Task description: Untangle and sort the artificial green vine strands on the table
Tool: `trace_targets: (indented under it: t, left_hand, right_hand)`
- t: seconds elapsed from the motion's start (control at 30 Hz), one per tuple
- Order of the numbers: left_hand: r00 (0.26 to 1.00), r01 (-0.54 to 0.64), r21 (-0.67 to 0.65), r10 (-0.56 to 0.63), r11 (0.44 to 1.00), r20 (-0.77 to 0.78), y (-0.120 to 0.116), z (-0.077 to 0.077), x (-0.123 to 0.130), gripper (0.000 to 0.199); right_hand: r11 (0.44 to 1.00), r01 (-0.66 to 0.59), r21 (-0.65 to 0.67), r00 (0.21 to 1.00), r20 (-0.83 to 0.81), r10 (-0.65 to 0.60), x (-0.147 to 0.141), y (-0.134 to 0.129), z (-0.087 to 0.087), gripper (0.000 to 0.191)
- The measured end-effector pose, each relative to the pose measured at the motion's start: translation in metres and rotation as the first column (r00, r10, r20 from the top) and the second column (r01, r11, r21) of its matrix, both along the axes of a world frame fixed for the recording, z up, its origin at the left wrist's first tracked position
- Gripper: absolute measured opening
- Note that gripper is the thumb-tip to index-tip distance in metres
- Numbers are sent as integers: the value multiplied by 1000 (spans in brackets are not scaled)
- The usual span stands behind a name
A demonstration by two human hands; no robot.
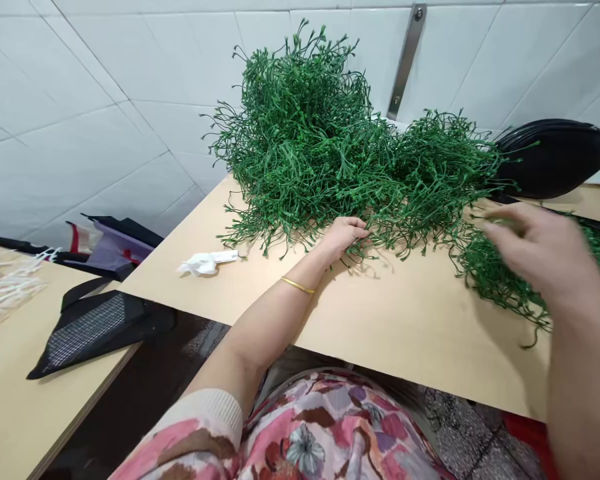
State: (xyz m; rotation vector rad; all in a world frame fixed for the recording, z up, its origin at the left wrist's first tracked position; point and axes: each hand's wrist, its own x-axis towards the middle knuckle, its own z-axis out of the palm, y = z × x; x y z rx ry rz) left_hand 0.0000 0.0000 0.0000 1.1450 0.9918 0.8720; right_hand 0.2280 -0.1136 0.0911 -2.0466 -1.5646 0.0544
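Note:
A large heap of thin green plastic stems [305, 140] stands on the wooden table [395, 327] against the wall. My left hand [346, 235], with a gold bangle on its wrist, rests at the heap's front edge; its fingers are bent together around a few stems. Over at the right, my right hand [535, 243] is raised above a smaller green pile [500, 267]. It is blurred, with thumb and fingers curled towards each other, and what lies between them cannot be made out.
A crumpled white tissue [205, 262] lies left of the heap. A black rounded case [555, 157] stands at the back right. On the left table [10, 387] are white strands [5, 287] and a black mesh bag [95, 327]. A metal bracket [407, 60] is on the tiled wall.

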Motion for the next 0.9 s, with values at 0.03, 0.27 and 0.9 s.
trace_targets:
  t: [0.03, 0.27, 0.9]
  left_hand:
    - [998, 27, -64, -23, 998, 61, -2, 2, 1, 13]
    - [993, 35, -21, -32, 999, 110, -10, 6, 6, 15]
    - [802, 263, 525, 118, 809, -585, -88, 36, -83, 15]
  right_hand:
    - [994, 111, 10, 985, 130, -111, 17, -2, 2, 31]
    - [937, 347, -37, 876, 370, -310, 50, 0, -11, 69]
    - [997, 2, -83, 964, -263, -24, -44, 97, -59, 110]
